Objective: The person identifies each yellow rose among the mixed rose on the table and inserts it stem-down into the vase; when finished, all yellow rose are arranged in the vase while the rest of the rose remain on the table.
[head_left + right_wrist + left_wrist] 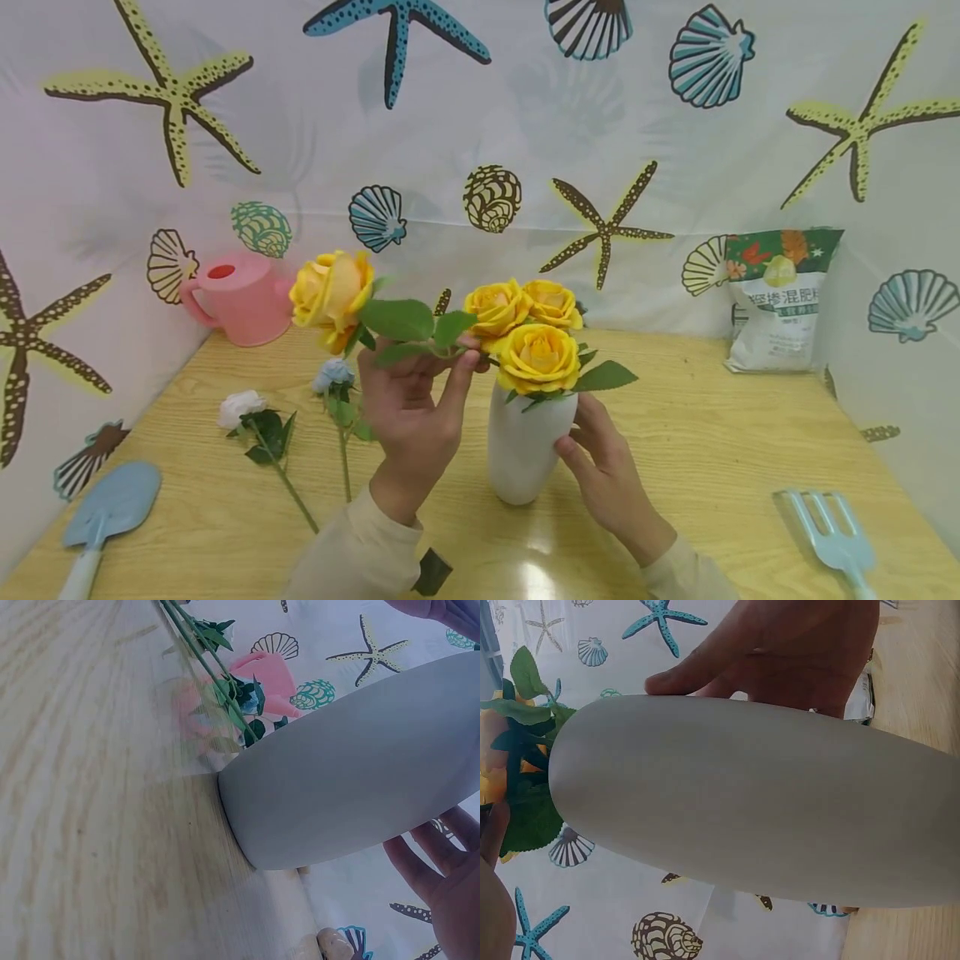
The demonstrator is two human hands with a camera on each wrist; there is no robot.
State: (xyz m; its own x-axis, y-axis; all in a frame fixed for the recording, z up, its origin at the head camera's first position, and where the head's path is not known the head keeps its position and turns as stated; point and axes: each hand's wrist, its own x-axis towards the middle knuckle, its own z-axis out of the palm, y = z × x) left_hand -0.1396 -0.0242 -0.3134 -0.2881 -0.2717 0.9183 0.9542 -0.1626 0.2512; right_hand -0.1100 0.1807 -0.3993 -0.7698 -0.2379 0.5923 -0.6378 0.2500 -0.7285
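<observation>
A white vase (525, 446) stands on the wooden table, with several yellow roses (540, 358) at its mouth. Another yellow rose (332, 296) leans far out to the left, its leafy stem running toward the vase. My left hand (416, 408) pinches this stem between thumb and fingertips, close beside the blooms. Where the stem ends is hidden behind the flowers. My right hand (611, 475) holds the vase's right side, thumb in front and fingers farther back. The right wrist view shows those fingers (420, 874) against the vase wall (345, 772).
A white rose (243, 408) and a blue flower (333, 375) lie left on the table. A pink watering can (243, 300) stands behind them. A blue trowel (112, 504) lies front left, a blue hand fork (832, 529) front right. A fertilizer bag (780, 308) stands back right.
</observation>
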